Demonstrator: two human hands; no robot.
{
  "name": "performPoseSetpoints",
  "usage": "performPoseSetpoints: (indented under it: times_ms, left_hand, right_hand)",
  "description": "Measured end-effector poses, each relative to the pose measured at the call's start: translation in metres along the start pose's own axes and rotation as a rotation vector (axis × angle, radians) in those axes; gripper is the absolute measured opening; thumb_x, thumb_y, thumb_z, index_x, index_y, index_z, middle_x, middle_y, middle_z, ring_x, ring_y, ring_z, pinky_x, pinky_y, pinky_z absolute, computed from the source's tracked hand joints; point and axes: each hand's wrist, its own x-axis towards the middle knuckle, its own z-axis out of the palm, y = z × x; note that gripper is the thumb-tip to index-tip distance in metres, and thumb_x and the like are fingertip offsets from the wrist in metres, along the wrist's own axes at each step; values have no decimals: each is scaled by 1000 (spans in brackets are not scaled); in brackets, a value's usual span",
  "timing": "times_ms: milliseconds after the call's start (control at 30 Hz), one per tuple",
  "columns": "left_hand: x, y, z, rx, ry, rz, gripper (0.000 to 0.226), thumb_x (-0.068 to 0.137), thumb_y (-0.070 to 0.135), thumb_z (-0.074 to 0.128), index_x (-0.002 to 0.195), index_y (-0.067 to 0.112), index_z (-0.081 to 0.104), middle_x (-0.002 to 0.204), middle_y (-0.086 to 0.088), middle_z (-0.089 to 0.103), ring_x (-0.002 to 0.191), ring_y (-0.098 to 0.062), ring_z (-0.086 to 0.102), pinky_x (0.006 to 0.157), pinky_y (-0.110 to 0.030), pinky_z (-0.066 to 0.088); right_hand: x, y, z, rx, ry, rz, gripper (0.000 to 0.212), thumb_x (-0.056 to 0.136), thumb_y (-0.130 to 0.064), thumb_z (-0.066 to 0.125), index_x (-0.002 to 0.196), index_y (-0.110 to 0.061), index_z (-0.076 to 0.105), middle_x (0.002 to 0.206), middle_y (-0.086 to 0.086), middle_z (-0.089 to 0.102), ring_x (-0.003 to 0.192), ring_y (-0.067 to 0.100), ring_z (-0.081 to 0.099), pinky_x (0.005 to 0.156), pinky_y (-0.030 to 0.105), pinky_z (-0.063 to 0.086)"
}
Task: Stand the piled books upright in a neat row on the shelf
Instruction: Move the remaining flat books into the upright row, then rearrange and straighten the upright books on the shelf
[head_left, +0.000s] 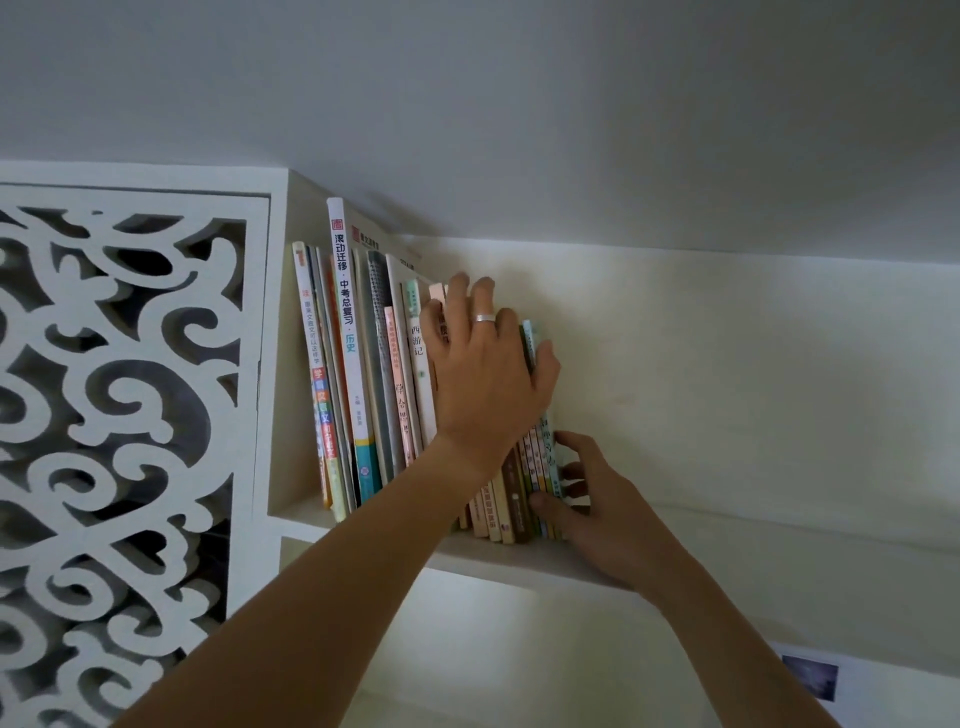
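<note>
A white carved fretwork panel fills the left. Far lower right of it, a dark photo lies on the wall.

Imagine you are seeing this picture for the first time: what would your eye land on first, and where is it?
First, the two bare arms reaching up to the row of upright books on the white shelf: the left hand, wearing a silver ring, lies over the spines, and the right hand grips the row's right end near its foot. Next, the white scroll-cut panel fills the left side.
</note>
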Motion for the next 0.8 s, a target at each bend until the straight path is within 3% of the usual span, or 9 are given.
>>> performPoseSetpoints:
  times_ms: [100,200,267,333,400,533,633,700,800]
  left_hand:
    - [-8,-1,0,6,-15,20,51,100,44,43,127,7,66,155,-18,45,149,-34,34,124,-57,19]
    - [-24,-4,-4,-89,-39,77,65,107,42,35,160,6,32,170,-22,17,160,-35,10,128,-56,9]
    - [-44,-13,-10,-204,-98,135,70,109,42,34,164,3,15,172,-20,1,161,-33,-3,130,-54,5]
    - [-67,-27,-19,-223,-188,208,71,110,42,33,164,4,8,173,-18,-6,161,-31,-7,130,-53,7]
    - [-84,-43,-30,-183,-206,271,64,111,40,33,165,11,14,174,-15,-1,161,-29,-4,130,-54,13]
    - [-99,-83,-45,-103,35,114,58,107,31,41,160,8,34,170,-17,20,160,-31,14,129,-54,16]
    - [-98,-93,-43,-267,38,-126,66,105,30,43,164,9,20,173,-16,4,161,-32,3,126,-62,18]
    - [-96,-89,-39,-326,7,-141,68,104,31,43,165,11,19,173,-14,4,160,-35,-3,125,-65,16]
    - [-97,-89,-36,-266,-31,-83,64,104,36,42,163,18,28,172,-15,10,160,-39,-5,126,-65,9]
  right_hand:
    - [-2,-2,3,-14,-27,3,70,100,-38,62,157,-38,21,142,-3,54,120,15,59,95,28,54]
    - [-6,-10,4,7,-83,16,65,103,-43,55,156,-39,18,140,-13,55,109,-4,60,84,10,50]
    - [-8,-15,4,36,-101,8,66,97,-54,60,147,-48,18,125,-31,54,99,-17,59,78,2,47]
    - [-6,-17,7,-13,-93,-54,90,80,-75,68,150,-46,21,130,-29,57,112,-5,63,92,15,53]
    - [-4,-13,12,-86,-73,-72,118,64,-89,69,157,-41,15,140,-18,56,119,10,63,98,32,57]
    - [-2,-11,14,-142,-88,-45,125,60,-95,63,157,-43,5,149,-14,50,129,14,56,105,41,52]
    - [-2,-12,14,-145,-122,-70,119,64,-94,60,157,-45,3,151,-15,50,131,11,56,105,34,52]
    - [-3,-14,15,-144,-130,-79,117,65,-93,59,156,-44,5,150,-16,51,129,10,58,103,29,53]
    - [0,-12,20,-145,-103,-72,122,62,-94,62,157,-41,8,149,-15,50,128,13,59,102,33,54]
